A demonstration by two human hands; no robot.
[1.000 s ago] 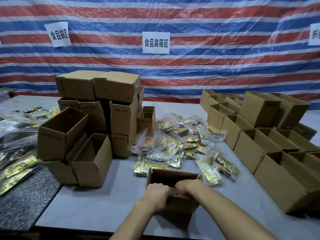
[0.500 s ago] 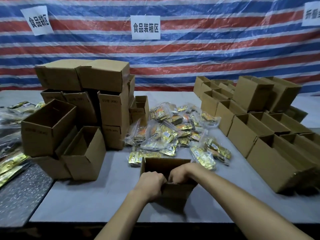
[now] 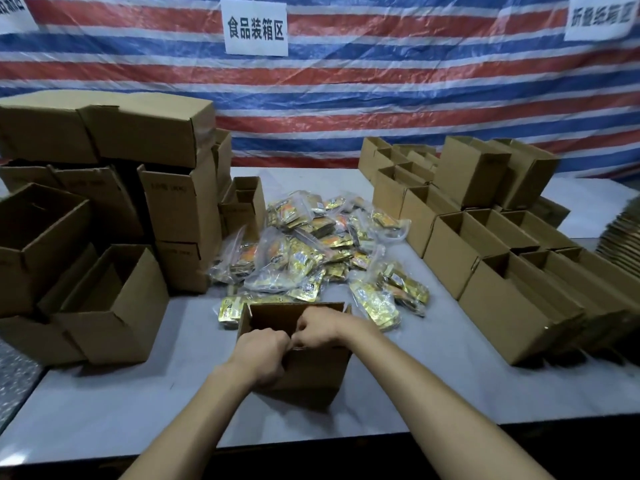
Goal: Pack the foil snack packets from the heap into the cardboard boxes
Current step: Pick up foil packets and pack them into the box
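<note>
At one box [image 3: 311, 372], two hands [image 3: 294, 341].

The room is rather dim and the light is even, coming from above. The worktop [image 3: 433, 393] looks pale grey-blue, with soft dark shadows below the boxes at the lower left and lower right of the frame. The foil packets [image 3: 304, 251] in the middle give small bright glints. The plastic sheet [image 3: 381, 81] behind shows a mild shine. The right edge is smeared by blur, and straight lines bend near the frame edges. The bottom falls into darkness.
</note>
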